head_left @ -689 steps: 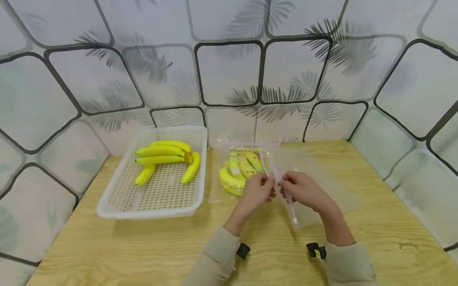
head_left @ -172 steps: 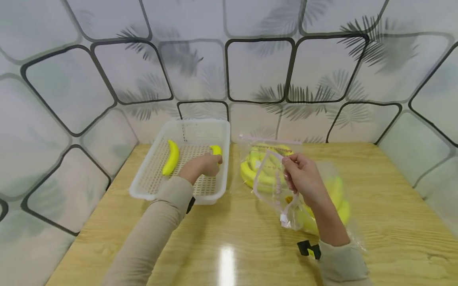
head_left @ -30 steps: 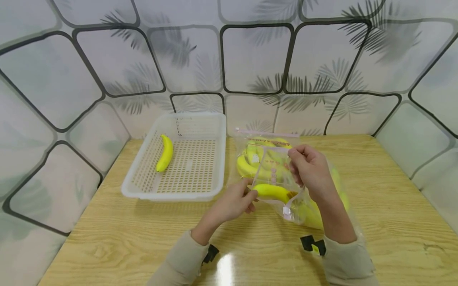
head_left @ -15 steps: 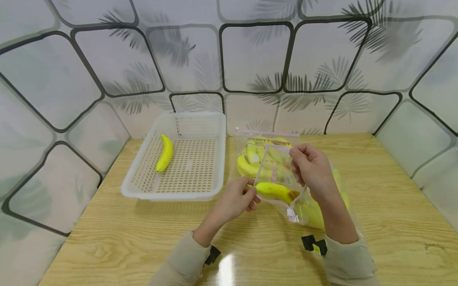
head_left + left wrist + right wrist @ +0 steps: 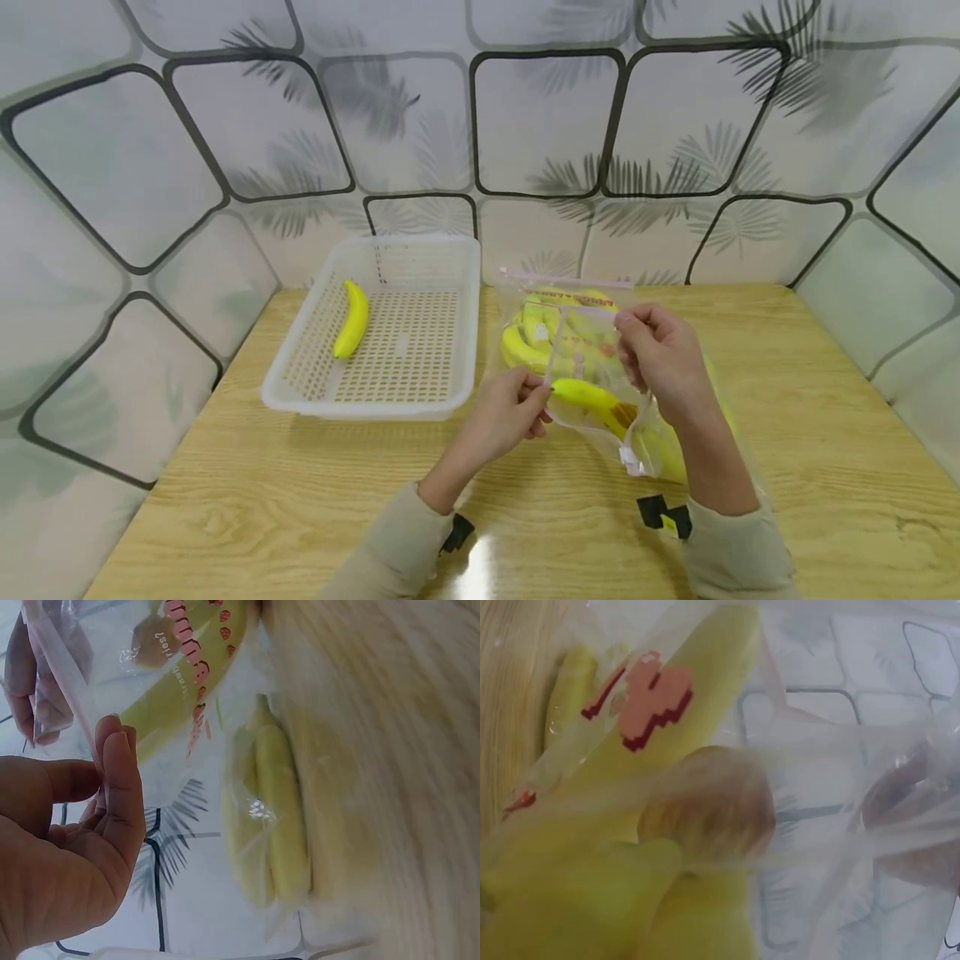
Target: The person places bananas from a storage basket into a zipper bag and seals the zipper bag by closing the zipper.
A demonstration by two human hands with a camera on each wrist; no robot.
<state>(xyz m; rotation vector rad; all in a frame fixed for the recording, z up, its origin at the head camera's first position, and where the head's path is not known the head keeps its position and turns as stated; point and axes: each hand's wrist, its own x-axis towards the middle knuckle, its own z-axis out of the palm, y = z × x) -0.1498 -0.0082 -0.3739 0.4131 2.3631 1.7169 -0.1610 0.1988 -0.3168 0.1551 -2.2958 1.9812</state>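
Observation:
My left hand (image 5: 506, 412) pinches the pink zip edge of a clear zip bag (image 5: 581, 429) between thumb and fingers, as the left wrist view shows. My right hand (image 5: 663, 358) grips the opposite edge of the bag's mouth, keeping it spread. A yellow banana (image 5: 585, 393) lies inside the mouth, its pale tip near my left fingertips and its brown end toward the right. More bananas (image 5: 577, 900) fill the bag beyond, partly hidden by my right forearm. The white zip slider (image 5: 630, 458) hangs at the near corner.
A white plastic basket (image 5: 461, 367) stands on the left with one banana (image 5: 351, 321) in it. Behind the bag in my hands lies a second zip bag (image 5: 570, 282), closed along its pink top and filled with bananas (image 5: 525, 346). A patterned curtain surrounds the wooden table (image 5: 247, 500).
Earlier the basket held several bananas and the front bag was flat. My left hand took a banana from the basket to the bag. Just now that banana's brown end has tilted down deeper inside.

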